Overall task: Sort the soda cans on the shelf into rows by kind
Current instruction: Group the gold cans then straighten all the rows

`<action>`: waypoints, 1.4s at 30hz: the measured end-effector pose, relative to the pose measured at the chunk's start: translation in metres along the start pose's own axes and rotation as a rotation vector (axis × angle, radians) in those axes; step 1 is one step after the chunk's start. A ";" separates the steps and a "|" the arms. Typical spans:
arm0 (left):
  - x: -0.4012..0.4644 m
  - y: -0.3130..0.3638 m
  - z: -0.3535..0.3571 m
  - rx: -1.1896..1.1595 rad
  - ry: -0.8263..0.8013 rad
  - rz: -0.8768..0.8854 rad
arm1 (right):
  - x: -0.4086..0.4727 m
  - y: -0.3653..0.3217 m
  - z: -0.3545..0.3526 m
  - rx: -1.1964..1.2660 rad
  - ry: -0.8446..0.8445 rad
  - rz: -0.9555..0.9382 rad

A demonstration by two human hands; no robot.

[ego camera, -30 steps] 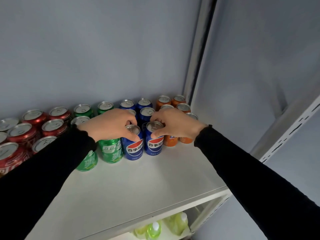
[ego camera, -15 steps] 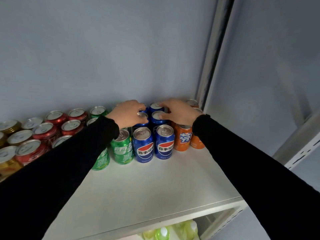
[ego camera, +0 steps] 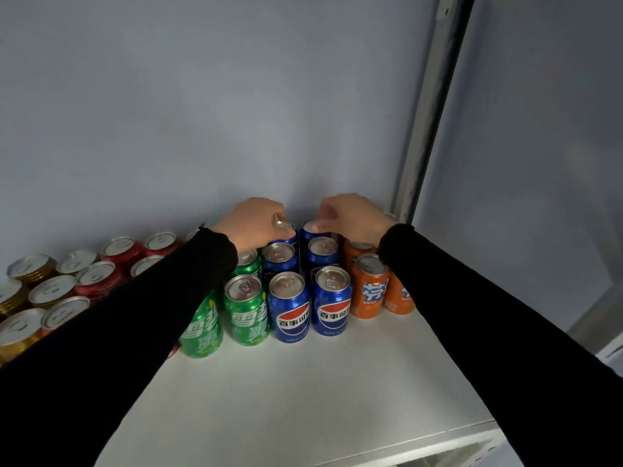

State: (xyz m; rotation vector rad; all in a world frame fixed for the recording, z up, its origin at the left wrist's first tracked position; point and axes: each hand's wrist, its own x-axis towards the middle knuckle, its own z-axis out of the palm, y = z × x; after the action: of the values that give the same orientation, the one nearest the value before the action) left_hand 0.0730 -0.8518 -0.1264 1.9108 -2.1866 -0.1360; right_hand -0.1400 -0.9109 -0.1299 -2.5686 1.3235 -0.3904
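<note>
Both hands reach to the back of the white shelf (ego camera: 303, 392), near its rear right corner. The left hand (ego camera: 253, 224) has its fingers curled down onto the top of a rear blue Pepsi can (ego camera: 286, 234); the right hand (ego camera: 350, 217) pinches its fingertips at the rim of the neighbouring rear Pepsi can (ego camera: 312, 229). Whether either can is truly gripped cannot be told. Rows run front to back: green Sprite cans (ego camera: 247, 308), blue Pepsi cans (ego camera: 290, 308), orange cans (ego camera: 369, 288) toward the right edge, red cans (ego camera: 97, 278) and gold cans (ego camera: 20, 335) toward the left

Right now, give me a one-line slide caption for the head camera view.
Left hand and right hand reach the rearmost blue cans between green cans and orange cans.
</note>
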 end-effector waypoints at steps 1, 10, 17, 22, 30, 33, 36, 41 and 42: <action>0.007 -0.003 0.001 0.011 0.038 -0.012 | 0.008 0.001 0.000 -0.010 0.040 0.022; 0.034 -0.010 0.016 0.122 -0.104 -0.013 | 0.029 -0.002 0.017 -0.174 -0.075 0.049; 0.008 0.052 0.008 -0.030 0.070 0.207 | -0.043 0.043 -0.045 -0.008 0.022 0.179; -0.003 0.113 0.030 0.009 -0.083 0.401 | -0.114 0.062 -0.044 -0.005 -0.032 0.322; 0.012 0.121 0.055 -0.002 -0.145 0.388 | -0.134 0.053 -0.022 0.016 0.002 0.294; 0.013 0.125 0.050 -0.004 -0.195 0.392 | -0.135 0.063 -0.024 -0.043 -0.012 0.317; 0.012 0.128 0.049 0.042 -0.227 0.409 | -0.138 0.067 -0.025 -0.035 -0.023 0.335; 0.013 0.128 0.042 0.001 -0.294 0.396 | -0.138 0.068 -0.032 -0.021 -0.101 0.335; 0.016 0.127 0.038 -0.031 -0.283 0.383 | -0.136 0.069 -0.036 0.006 -0.111 0.346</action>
State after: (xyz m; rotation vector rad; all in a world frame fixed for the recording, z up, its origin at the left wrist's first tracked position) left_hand -0.0599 -0.8528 -0.1328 1.4947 -2.6712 -0.3888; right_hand -0.2802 -0.8412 -0.1357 -2.2570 1.6772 -0.1837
